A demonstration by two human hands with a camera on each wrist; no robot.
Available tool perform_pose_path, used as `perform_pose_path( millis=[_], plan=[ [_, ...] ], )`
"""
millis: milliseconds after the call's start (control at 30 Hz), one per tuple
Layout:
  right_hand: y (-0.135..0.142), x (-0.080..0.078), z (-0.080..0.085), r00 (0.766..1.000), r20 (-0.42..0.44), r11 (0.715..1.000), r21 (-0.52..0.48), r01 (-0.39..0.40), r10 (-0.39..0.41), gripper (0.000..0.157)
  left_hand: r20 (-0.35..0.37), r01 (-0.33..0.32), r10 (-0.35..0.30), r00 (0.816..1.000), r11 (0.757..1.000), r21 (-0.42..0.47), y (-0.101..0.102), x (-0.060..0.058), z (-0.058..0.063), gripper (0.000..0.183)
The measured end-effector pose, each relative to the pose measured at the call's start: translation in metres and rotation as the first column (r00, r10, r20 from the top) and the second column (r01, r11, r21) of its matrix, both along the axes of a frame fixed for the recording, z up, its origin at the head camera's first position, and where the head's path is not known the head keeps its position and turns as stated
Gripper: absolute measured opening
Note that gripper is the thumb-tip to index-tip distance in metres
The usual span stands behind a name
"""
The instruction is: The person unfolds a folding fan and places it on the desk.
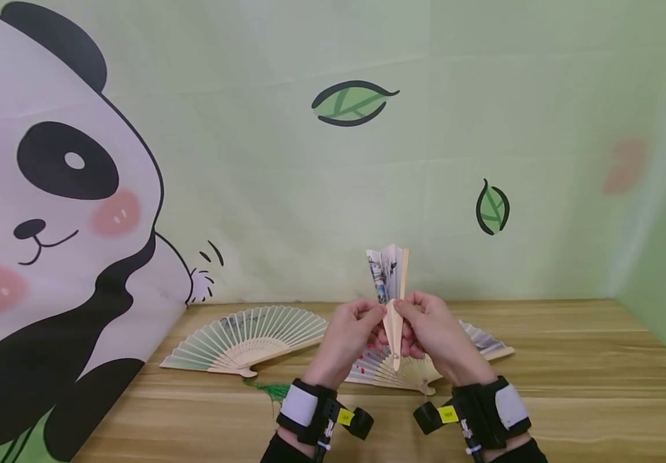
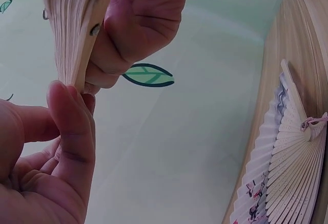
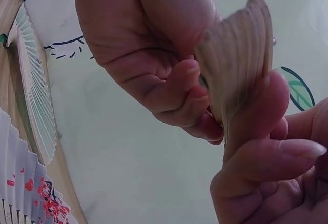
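A nearly folded hand fan (image 1: 393,328) stands upright between both hands, its wooden pivot end down and its pleated, blue-and-black printed leaf slightly spread at the top. My left hand (image 1: 346,337) pinches its left side between thumb and fingers. From the right, my right hand (image 1: 438,333) grips the outer stick, thumb on the front. In the left wrist view the stacked sticks (image 2: 72,24) are pressed closely together at the pivot end. Behind and below the hands, a spread fan with red blossoms (image 1: 368,372) lies on the table, partly hidden by them.
A spread pale green fan (image 1: 240,341) lies on the wooden table (image 1: 576,373) to the left, with a green tassel (image 1: 274,391) near its pivot. A backdrop (image 1: 275,206) printed with a panda and leaves rises behind the table's far edge.
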State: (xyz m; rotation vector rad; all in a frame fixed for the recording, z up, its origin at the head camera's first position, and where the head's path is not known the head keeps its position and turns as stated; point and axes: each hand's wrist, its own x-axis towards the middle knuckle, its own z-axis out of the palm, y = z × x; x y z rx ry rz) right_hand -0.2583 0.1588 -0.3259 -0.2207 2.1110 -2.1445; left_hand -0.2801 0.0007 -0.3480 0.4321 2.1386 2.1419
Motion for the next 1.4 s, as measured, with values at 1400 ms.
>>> perform_pose_path(
  millis=[1400],
  plan=[
    [-0.0067, 0.0019, 0.0078, 0.988, -0.028, 0.985, -0.086, 0.15, -0.153, 0.018, -0.02, -0.037, 0.04, 0.999, 0.99, 0.138, -0.0013, 0.0001, 0.0079, 0.018]
  ],
)
